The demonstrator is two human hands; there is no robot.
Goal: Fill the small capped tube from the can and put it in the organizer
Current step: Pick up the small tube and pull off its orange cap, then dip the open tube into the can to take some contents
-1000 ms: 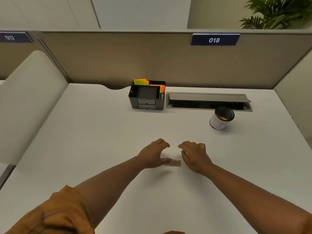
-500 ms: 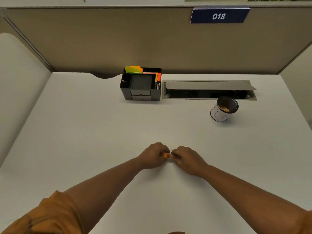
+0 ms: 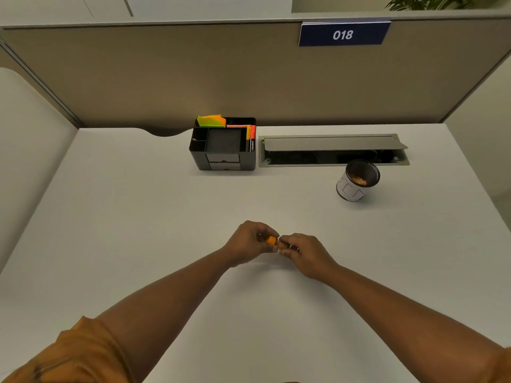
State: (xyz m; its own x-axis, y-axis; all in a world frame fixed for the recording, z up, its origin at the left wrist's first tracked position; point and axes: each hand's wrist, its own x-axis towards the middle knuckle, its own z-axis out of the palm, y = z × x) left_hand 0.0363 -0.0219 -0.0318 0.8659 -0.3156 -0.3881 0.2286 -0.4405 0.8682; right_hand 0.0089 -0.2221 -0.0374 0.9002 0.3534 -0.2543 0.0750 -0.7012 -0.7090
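Both grips clench the small tube (image 3: 281, 243) above the middle of the smooth white counter (image 3: 138, 217): the left hand (image 3: 250, 243) pinches its orange cap (image 3: 271, 240), the right hand (image 3: 305, 252) its clear body. Wide bare room lies around them; the round can (image 3: 356, 181) and the black boxy organizer (image 3: 224, 147) stand well apart near the far edge.

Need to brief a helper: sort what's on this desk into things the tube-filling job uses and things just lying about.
Job: tube with orange cap, held between left hand and right hand; can; organizer.

Lying about: sticky notes, markers, cable tray, 018 sign.
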